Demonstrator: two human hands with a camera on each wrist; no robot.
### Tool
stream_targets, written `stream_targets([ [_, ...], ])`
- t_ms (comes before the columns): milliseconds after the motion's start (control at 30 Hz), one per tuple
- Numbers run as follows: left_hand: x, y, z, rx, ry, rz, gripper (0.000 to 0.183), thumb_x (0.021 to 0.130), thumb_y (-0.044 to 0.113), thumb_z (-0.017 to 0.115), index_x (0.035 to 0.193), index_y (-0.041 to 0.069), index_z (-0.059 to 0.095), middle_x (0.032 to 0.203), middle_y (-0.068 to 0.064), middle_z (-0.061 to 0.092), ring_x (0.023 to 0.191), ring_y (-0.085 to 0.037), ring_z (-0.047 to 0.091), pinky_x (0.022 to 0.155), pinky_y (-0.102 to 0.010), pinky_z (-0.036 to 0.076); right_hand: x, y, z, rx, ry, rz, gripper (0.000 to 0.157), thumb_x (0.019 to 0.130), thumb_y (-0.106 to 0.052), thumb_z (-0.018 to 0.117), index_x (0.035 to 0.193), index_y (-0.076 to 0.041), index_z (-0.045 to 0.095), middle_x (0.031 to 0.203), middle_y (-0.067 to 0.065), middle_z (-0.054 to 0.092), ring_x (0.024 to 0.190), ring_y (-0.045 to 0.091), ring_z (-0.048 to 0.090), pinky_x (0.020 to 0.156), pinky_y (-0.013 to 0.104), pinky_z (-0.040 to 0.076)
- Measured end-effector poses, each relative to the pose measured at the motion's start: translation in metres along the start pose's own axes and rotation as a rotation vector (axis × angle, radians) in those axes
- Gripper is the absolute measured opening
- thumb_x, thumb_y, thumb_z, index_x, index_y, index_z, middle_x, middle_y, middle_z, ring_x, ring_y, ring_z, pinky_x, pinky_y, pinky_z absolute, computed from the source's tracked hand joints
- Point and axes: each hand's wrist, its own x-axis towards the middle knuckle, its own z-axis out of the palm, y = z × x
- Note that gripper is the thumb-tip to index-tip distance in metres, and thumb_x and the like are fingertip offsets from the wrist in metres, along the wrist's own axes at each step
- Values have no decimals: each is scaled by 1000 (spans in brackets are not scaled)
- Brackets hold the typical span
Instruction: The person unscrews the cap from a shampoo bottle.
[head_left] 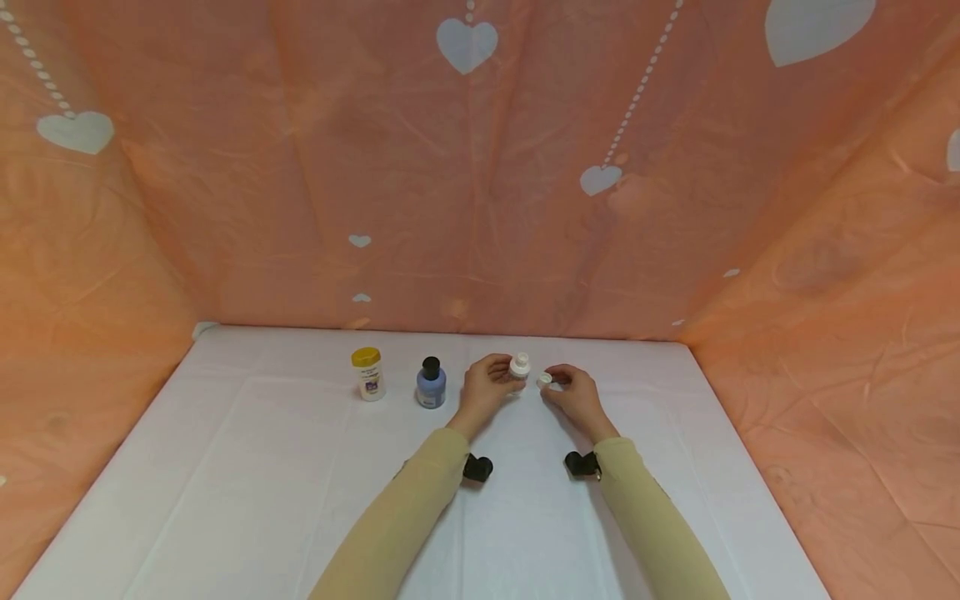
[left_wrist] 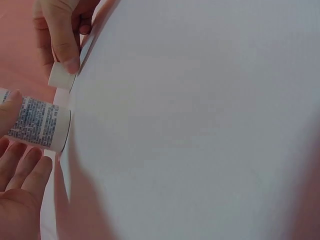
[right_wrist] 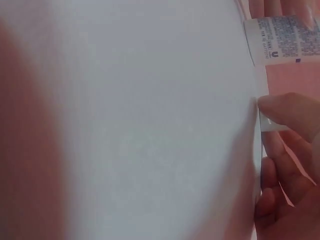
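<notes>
A small white bottle [head_left: 520, 365] with a narrow top is upright between the thumb and fingers of my left hand [head_left: 483, 390]. Dense printed text covers the bottle's side [left_wrist: 35, 120] in the left wrist view, its base close to the table; whether it touches cannot be told. Just to the right, my right hand [head_left: 579, 402] pinches a small white cap [head_left: 544, 379], apart from the bottle. The same cap [left_wrist: 61, 76] shows below the right thumb in the left wrist view. Seen from the right wrist, the thumb covers part of it.
Left of my hands stands a blue bottle [head_left: 431, 390] with a black cap. Farther left is a white bottle [head_left: 371, 382] with a yellow lid. A white cloth covers the table [head_left: 247, 492]; an orange curtain [head_left: 480, 208] with hearts rises behind it.
</notes>
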Motion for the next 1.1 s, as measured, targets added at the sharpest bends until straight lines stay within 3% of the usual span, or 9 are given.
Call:
stream_targets([
  [233,-2,0,-10,-4,16,-6,48,74,2,82,118,-1,62,117,-15,64,110,-26,60,95,-34,48,-1,-2,-8,47,-21,-36,50,78,-1,77,124,2,56,105,14,65,101,29,58,89,42,48],
  [500,-9,1,-22,-74,-13,-37,53,77,-1,78,125,-7,56,124,-23,58,118,-34,54,98,-35,45,-4,-7,-29,126,-52,-56,53,82,3,72,130,5,49,113,23,61,105,35,58,93,45,47],
  [800,-21,4,-33,-138,-35,-26,55,76,-5,77,124,-11,53,125,-28,55,118,-38,52,98,-36,46,-14,-22,-45,278,-47,-106,45,88,0,67,130,6,50,119,33,55,108,40,57,82,19,50],
  [1100,-34,18,-48,-151,-104,-27,52,78,-4,75,126,-6,55,127,-26,55,119,-38,52,95,-33,48,-28,-36,-45,399,-117,-55,42,91,-6,65,130,2,51,127,31,53,114,33,56,86,21,50],
])
